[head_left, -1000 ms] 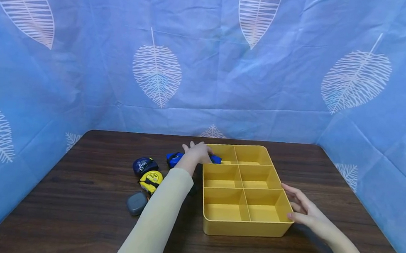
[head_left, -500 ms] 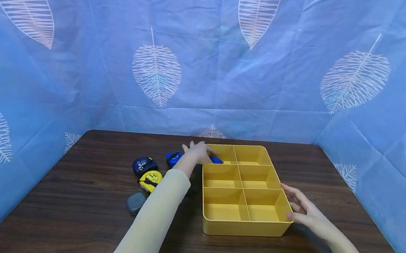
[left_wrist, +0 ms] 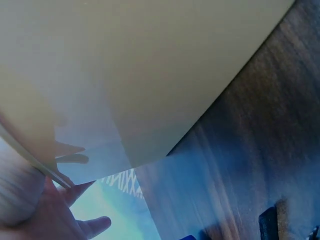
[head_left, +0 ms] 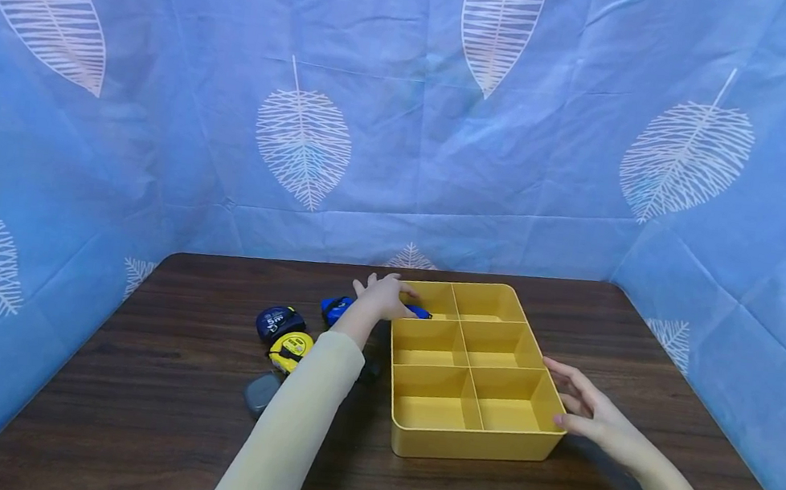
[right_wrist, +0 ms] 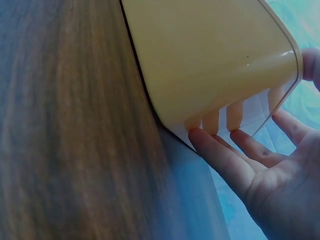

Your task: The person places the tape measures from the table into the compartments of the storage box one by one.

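A yellow six-compartment organizer box [head_left: 473, 440] stands on the table. My left hand [head_left: 381, 295] lies over the left rim of its back-left compartment. Thumb and index finger are spread apart beside a blue object [head_left: 422, 312], mostly hidden, inside that compartment. In the left wrist view the left hand [left_wrist: 55, 217] reaches past the box wall [left_wrist: 150, 75]. My right hand [head_left: 595, 414] holds the box's right side near the front corner, thumb on the rim. The right wrist view shows the right hand's fingertips [right_wrist: 197, 136] against the outer wall [right_wrist: 200, 65].
Left of the box lie a dark blue tape measure [head_left: 279, 323], a yellow tape measure [head_left: 291, 349], a grey rounded case [head_left: 262, 393] and a blue item [head_left: 335, 309]. A black object [head_left: 370, 371] shows beside the left sleeve. Blue leaf-print cloth [head_left: 407, 117] surrounds the dark wooden table [head_left: 127, 409].
My left index finger has stretched slightly further over the compartment, away from the thumb, and the left forearm has shifted slightly left. The right hand and the box have stayed put.
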A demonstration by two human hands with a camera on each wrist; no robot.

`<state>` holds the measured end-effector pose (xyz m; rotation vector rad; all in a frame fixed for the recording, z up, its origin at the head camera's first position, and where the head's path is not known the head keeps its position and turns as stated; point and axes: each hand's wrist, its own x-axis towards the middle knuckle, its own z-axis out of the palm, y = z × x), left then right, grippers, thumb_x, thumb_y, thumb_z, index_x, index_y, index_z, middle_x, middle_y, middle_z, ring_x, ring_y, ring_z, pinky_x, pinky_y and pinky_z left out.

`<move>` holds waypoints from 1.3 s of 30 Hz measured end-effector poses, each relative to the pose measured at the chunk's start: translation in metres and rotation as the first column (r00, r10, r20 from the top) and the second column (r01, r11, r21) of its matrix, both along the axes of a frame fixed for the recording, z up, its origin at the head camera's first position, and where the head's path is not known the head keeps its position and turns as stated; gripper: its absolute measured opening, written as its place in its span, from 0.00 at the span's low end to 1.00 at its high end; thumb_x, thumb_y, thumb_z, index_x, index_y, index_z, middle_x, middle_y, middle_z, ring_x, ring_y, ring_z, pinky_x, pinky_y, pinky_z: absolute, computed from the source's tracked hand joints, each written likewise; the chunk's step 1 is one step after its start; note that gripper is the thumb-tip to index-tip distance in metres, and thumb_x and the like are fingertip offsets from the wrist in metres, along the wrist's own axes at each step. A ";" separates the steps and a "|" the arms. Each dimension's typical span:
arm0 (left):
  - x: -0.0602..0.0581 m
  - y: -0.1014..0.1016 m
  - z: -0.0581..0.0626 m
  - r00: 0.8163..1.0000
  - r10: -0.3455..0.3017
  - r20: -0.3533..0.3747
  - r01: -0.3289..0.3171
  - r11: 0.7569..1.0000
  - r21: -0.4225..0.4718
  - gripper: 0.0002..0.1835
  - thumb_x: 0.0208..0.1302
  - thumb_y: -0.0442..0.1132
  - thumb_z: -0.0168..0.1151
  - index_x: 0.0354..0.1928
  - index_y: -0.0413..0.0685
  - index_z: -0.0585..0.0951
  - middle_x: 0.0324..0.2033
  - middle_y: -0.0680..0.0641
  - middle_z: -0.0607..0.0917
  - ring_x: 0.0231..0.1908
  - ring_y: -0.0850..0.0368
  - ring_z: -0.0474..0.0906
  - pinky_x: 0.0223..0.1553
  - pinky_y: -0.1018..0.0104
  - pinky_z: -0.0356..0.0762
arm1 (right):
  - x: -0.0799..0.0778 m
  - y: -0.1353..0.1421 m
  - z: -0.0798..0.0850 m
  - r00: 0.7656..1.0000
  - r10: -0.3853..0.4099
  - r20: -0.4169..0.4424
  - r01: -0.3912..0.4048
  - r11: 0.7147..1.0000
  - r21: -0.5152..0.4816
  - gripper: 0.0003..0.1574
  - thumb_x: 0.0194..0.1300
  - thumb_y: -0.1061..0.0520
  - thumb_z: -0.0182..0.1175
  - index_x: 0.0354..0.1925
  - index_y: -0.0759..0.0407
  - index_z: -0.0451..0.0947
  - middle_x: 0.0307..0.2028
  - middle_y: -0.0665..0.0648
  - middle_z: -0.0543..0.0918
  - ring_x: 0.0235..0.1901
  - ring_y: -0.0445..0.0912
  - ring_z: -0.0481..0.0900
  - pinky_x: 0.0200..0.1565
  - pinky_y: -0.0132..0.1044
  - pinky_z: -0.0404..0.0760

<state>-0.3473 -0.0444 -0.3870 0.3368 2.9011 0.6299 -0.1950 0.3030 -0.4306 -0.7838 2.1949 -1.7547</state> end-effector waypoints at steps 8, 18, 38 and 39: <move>0.001 -0.002 0.003 0.999 -0.031 -0.024 0.031 0.999 0.004 0.24 0.60 0.53 0.66 0.59 0.64 0.79 0.71 0.47 0.58 0.70 0.35 0.41 0.62 0.31 0.28 | 0.001 -0.001 0.001 1.000 -0.004 -0.008 0.004 1.000 0.011 0.42 0.68 0.68 0.50 0.73 0.65 0.41 0.69 0.72 0.45 0.57 0.39 0.72 0.45 0.44 0.80; 0.004 -0.013 0.011 0.997 -0.078 -0.023 0.078 0.997 0.002 0.27 0.61 0.56 0.64 0.63 0.64 0.76 0.71 0.48 0.59 0.70 0.36 0.45 0.62 0.31 0.30 | 0.002 -0.002 0.001 1.000 -0.013 -0.012 0.013 1.000 0.025 0.43 0.68 0.68 0.51 0.73 0.65 0.42 0.68 0.76 0.42 0.57 0.37 0.72 0.44 0.43 0.80; 0.012 -0.023 0.021 0.984 -0.164 -0.073 0.171 0.981 0.095 0.33 0.64 0.57 0.60 0.70 0.61 0.66 0.68 0.50 0.65 0.69 0.46 0.55 0.64 0.33 0.39 | 0.002 -0.002 0.001 0.999 -0.028 0.024 0.028 0.999 0.026 0.43 0.68 0.67 0.50 0.73 0.64 0.41 0.69 0.76 0.42 0.56 0.34 0.71 0.43 0.45 0.80; 0.011 -0.024 0.021 0.983 -0.165 -0.082 0.172 0.982 0.084 0.34 0.64 0.58 0.59 0.70 0.62 0.65 0.68 0.50 0.65 0.69 0.46 0.55 0.64 0.33 0.40 | 0.002 -0.002 0.001 0.999 -0.028 0.025 0.027 0.999 0.024 0.43 0.68 0.67 0.50 0.73 0.64 0.41 0.69 0.76 0.42 0.56 0.34 0.72 0.43 0.45 0.80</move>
